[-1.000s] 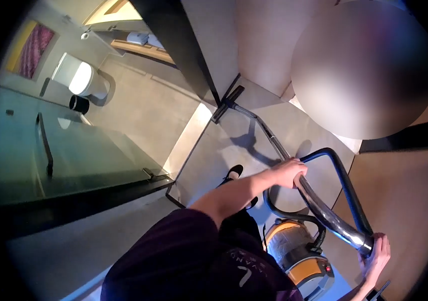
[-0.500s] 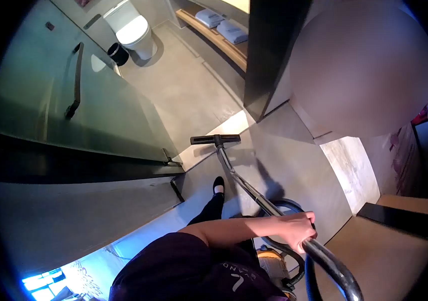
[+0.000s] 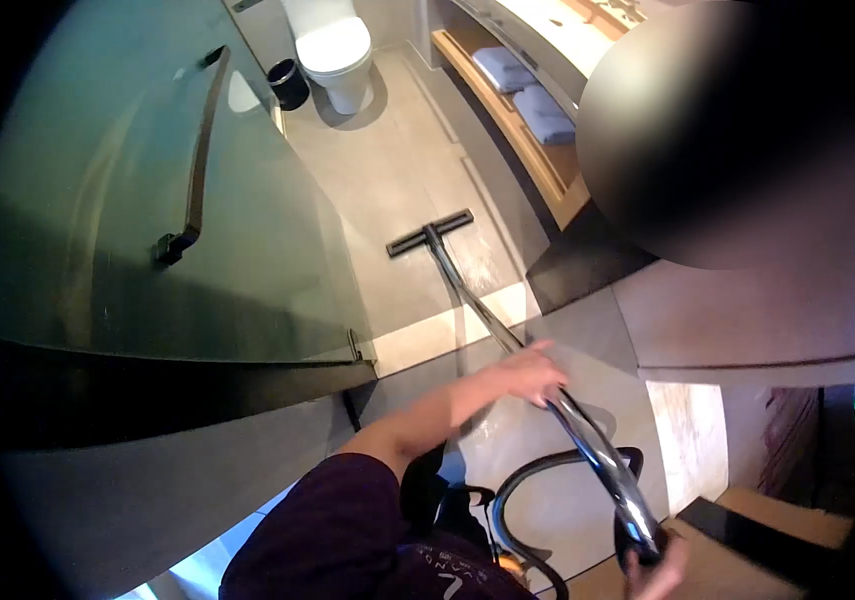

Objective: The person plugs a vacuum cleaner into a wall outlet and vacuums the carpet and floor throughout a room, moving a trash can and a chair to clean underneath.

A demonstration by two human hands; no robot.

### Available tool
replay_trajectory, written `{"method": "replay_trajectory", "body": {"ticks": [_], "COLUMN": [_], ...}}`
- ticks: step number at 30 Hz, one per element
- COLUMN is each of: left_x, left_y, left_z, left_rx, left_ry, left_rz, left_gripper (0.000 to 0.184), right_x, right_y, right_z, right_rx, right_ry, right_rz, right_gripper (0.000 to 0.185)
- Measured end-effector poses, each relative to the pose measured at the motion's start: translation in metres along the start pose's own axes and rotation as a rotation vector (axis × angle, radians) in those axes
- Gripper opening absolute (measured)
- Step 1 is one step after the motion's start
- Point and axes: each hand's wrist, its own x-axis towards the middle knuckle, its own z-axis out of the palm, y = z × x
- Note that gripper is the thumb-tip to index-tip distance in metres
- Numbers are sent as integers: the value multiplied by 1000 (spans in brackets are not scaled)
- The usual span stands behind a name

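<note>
My left hand (image 3: pixel 532 374) is closed around the middle of a shiny metal vacuum cleaner wand (image 3: pixel 597 450). At the wand's near end, low in the view, my right hand (image 3: pixel 659 572) grips it beside the black hose joint. The wand slants away to a flat black floor head (image 3: pixel 430 234), which lies on the bathroom floor just past the pale threshold strip (image 3: pixel 447 325). A dark hose (image 3: pixel 522 480) loops over the floor near my body. Only a small orange part of the vacuum's body (image 3: pixel 512 567) shows.
A frosted glass door (image 3: pixel 117 220) with a long handle (image 3: pixel 203 150) stands at left. Farther in are a toilet (image 3: pixel 335 55), a black bin (image 3: pixel 288 85) and a wooden shelf (image 3: pixel 517 120) with folded towels (image 3: pixel 544 113). A dark wall end (image 3: pixel 587 260) borders the doorway's right.
The floor head has moved forward from the threshold into the bathroom and turned slightly. My left hand is farther forward, and my right hand has come into view at the wand's near end.
</note>
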Motion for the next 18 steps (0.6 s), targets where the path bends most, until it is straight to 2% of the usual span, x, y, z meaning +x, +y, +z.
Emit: {"method": "replay_trajectory", "body": {"ticks": [1, 2, 3, 4, 5, 6, 7, 9, 10, 11, 12, 13, 14, 15, 16, 17, 18], "left_x": [-16, -35, -56, -86, -111, -133, -146, -151, -155, -156, -146, -141, -133, -126, -111, -99, -80], "left_y": [-24, -47, -71, -90, -121, -110, -104, -100, -91, -98, -70, -73, -49, 0, 20, 50, 54], "left_z": [-2, -4, -2, 2, 19, 3, -17, -34, -25, -4, -6, 17, 28, 32, 53, 66, 114], "left_rx": [63, 120, -5, -26, 93, 139, 164, 131, 96, 33, 95, 62, -4, 32, -6, -2, -44], "left_ry": [42, 79, 110, 235, 285, 431, 276, 275, 261, 392, 337, 359, 402, 485, 480, 498, 639], "left_rz": [-107, -212, -391, -446, -542, -551, -712, -704, -707, -572, -659, -563, -563, -634, -625, -628, -564], "left_gripper": [41, 42, 41, 37, 17, 18, 20, 22, 23, 26, 28, 34, 35, 33, 33, 35, 37], "right_x": [-1, 8, 17, 23, 27, 26, 24, 31, 25, 24, 26, 23, 16, -1, -18, -33, -48], "right_y": [-9, -27, -44, -65, -91, -115, -131, -146, -139, -126, -120, -112, -100, -76, -41, -10, 24], "right_z": [52, 81, 110, 139, 161, 179, 186, 164, 156, 148, 129, 108, 90, 76, 67, 55, 39], "right_rx": [199, 251, 299, 319, 201, 78, 197, 293, 289, 327, 341, 289, 231, 213, 203, 287, 372], "right_ry": [-77, -131, -313, -452, -610, -631, -506, -504, -521, -593, -671, -679, -698, -685, -671, -682, -690], "right_rz": [270, 192, 107, 42, 26, -33, -113, -123, -107, -52, 32, 65, 87, -8, -104, -107, -101], "right_gripper": [47, 49, 50, 50, 55, 55, 51, 45, 44, 43, 43, 46, 48, 48, 49, 49, 49]}}
